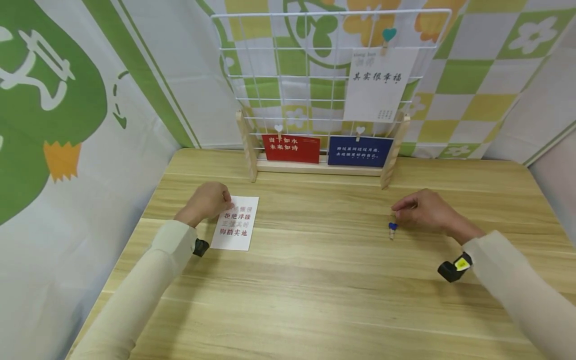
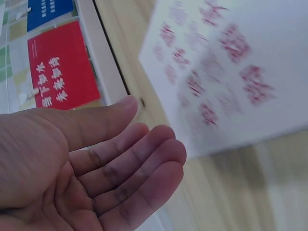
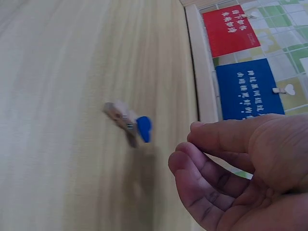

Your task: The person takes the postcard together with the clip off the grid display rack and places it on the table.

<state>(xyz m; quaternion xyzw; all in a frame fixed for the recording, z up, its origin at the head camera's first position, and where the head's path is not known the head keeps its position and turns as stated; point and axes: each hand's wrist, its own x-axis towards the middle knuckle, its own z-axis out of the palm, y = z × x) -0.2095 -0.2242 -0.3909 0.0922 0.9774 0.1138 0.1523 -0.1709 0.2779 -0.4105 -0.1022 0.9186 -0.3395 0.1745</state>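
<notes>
In the head view, my left hand [image 1: 208, 202] reaches over the upper left corner of a white card [image 1: 236, 232] printed with red and grey characters. The left wrist view shows that hand [image 2: 110, 173] with loosely bent fingers and nothing between thumb and fingers; the white card [image 2: 284, 62] slants just beyond the fingertips, a shadow along its edge. My right hand [image 1: 425, 212] is beside a small wooden clothespin [image 1: 392, 233] with a blue heart. Seen from the right wrist, the clothespin [image 3: 124, 121] is tilted and blurred, apart from the relaxed fingertips [image 3: 182, 166].
A white wire grid [image 1: 288, 90] on a wooden stand [image 1: 319, 168] stands at the table's back. Clipped to it are a red card [image 1: 292, 155], a blue card [image 1: 360, 160] and a white card [image 1: 378, 97] under a teal heart clip [image 1: 389, 35]. Fabric walls enclose the wooden table [image 1: 310, 290].
</notes>
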